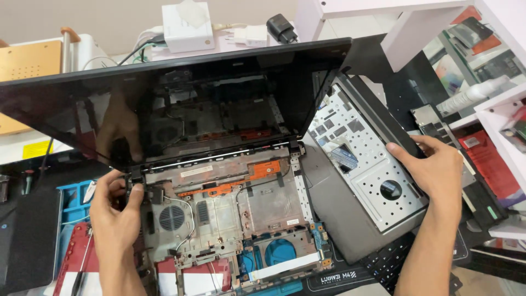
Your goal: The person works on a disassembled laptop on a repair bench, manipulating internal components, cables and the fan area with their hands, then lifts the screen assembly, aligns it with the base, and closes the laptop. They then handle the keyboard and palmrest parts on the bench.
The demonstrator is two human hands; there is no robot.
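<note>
While the opened laptop base (230, 219) lies bare on the bench, the left hand (115, 211) grips its left rear corner at the hinge, fingers curled narrow around the edge below the tilted dark screen (164, 104). Right hand (433, 167) holds the detached palmrest cover (361, 175) by its far edge, fingers wrapped over the dark rim, thumb on the metal underside. Cover is tilted, underside up, lower edge resting just beside the right side of the base.

Observations:
- Inside the base: round fan grille (172, 217), orange copper strip (241, 181) near the hinge line, a white flat cable (285, 265) at the front edge.
- A blue ribbon stub (345, 156) shows on the cover's underside; whether anything ties it to the base, cannot tell.
- Blue tray (74, 200) left of the base; white adapters (189, 24) behind the screen.

Judgement on handling: the left-hand brace at the hinge looks right, since the screen leans open and the base could rock. Cover is best kept level and supported along its edge, not twisted. Keep its corner off the exposed board, and check ribbons for tension first.
</note>
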